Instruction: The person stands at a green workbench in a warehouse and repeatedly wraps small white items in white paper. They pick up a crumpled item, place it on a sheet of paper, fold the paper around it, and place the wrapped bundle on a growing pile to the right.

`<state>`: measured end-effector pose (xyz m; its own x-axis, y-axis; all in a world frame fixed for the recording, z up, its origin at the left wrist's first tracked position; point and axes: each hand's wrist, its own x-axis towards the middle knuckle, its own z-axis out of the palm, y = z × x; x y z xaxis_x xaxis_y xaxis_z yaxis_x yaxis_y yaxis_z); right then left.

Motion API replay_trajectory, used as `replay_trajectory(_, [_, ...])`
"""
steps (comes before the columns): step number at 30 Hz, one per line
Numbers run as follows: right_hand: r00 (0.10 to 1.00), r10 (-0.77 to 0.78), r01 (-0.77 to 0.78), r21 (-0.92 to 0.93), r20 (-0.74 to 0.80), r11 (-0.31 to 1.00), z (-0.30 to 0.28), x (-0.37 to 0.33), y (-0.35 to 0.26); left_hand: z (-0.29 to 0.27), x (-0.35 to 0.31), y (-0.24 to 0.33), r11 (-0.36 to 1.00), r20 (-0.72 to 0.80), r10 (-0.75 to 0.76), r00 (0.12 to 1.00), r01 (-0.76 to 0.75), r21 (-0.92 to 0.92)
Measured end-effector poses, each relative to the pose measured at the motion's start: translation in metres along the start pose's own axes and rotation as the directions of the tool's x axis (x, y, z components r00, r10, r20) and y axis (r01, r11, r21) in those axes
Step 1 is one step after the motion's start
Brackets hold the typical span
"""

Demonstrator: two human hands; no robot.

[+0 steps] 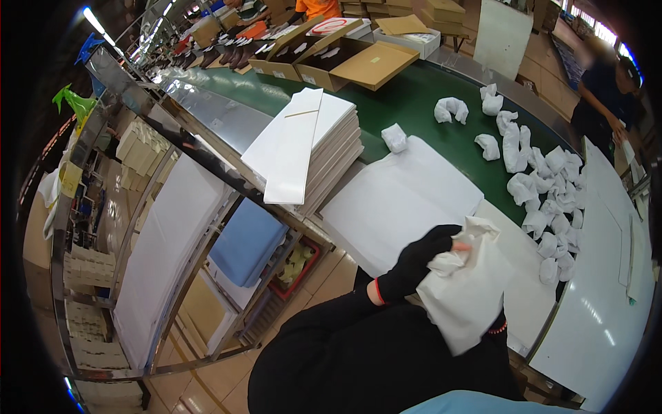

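My left hand [415, 261], in a black glove with bare fingertips, is closed on a crumpled sheet of white tissue paper [463, 293]. The sheet is bunched near my fingertips and hangs loosely toward my lap. Behind its lower right edge, a bit of my right hand [499, 320] shows at the wrist, with a red beaded bracelet; its fingers are hidden by the paper. Just beyond my hands lies a stack of flat white paper sheets [407, 190]. One small wad of white paper [394, 138] rests at that stack's far edge.
Many crumpled white paper wads [545, 186] lie on the green conveyor belt [414, 96] at right. A tall stack of white card [331, 145] stands left of the sheets. Open cardboard boxes [338, 62] and shoes [231, 54] sit farther back. Another person [610, 96] is at far right.
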<state>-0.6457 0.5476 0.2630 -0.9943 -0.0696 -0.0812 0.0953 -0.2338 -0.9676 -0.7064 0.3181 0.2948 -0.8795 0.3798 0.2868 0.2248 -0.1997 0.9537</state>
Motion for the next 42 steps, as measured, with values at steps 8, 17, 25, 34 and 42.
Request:
replay_trajectory(8, [0.995,-0.070,0.055,-0.203,-0.066,0.978,-0.011,0.019,0.007,-0.006,-0.005,0.025,0.991,0.232,-0.072,0.970,0.044,0.123])
replay_trajectory(17, [0.981,-0.138,0.123,-0.113,-0.135,0.986,-0.055,0.003,-0.005,-0.059,0.007,0.017,0.951,-0.373,0.146,0.916,-0.026,0.307])
replay_trajectory(25, [0.999,0.049,-0.043,-0.213,0.024,0.976,0.028,0.013,-0.005,0.011,-0.009,-0.003,0.999,0.097,-0.040,0.995,0.043,-0.032])
replay_trajectory(34, [0.983,0.047,-0.019,-0.153,0.180,0.988,0.000,0.022,-0.028,-0.054,0.019,-0.022,0.820,-0.031,0.230,0.973,-0.176,0.544])
replay_trajectory(42, [0.922,-0.309,-0.079,-0.894,-0.234,0.442,-0.124,-0.021,0.078,-0.089,0.002,-0.144,0.093,-0.002,-0.205,0.979,0.021,0.995])
